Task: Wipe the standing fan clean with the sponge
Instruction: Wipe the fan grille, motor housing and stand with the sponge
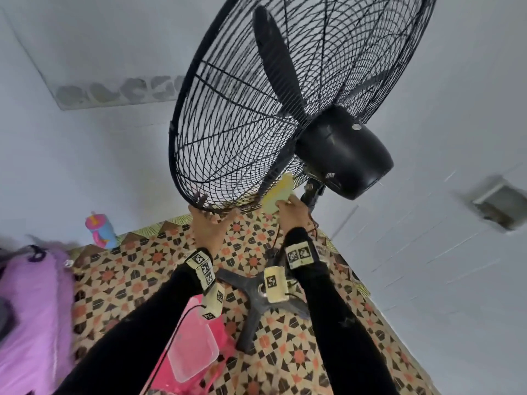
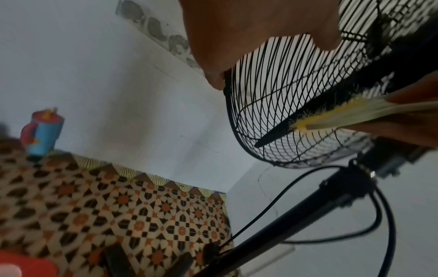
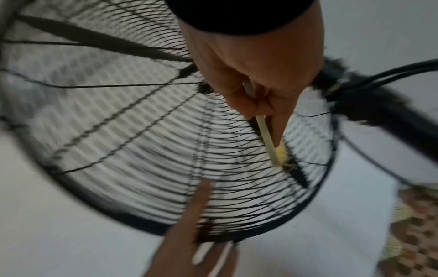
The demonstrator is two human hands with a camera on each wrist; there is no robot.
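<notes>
Left hand (image 1: 209,223) fingers hook the grille's (image 1: 228,132) bottom rim; right hand (image 1: 291,212) pinches sponge (image 1: 278,195) against lower wires. Wiping underway; most of the fan likely remains.

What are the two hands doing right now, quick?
Left hand: grips the bottom rim of the fan cage, fingers curled through the wires.
Right hand: pinches the sponge against the cage.

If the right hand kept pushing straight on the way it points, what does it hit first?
Most likely the rear wire grille: the right hand pinches the sponge, whose far edge already lies against the wires. A black fan blade sits just behind them, though depth is unclear.
</notes>
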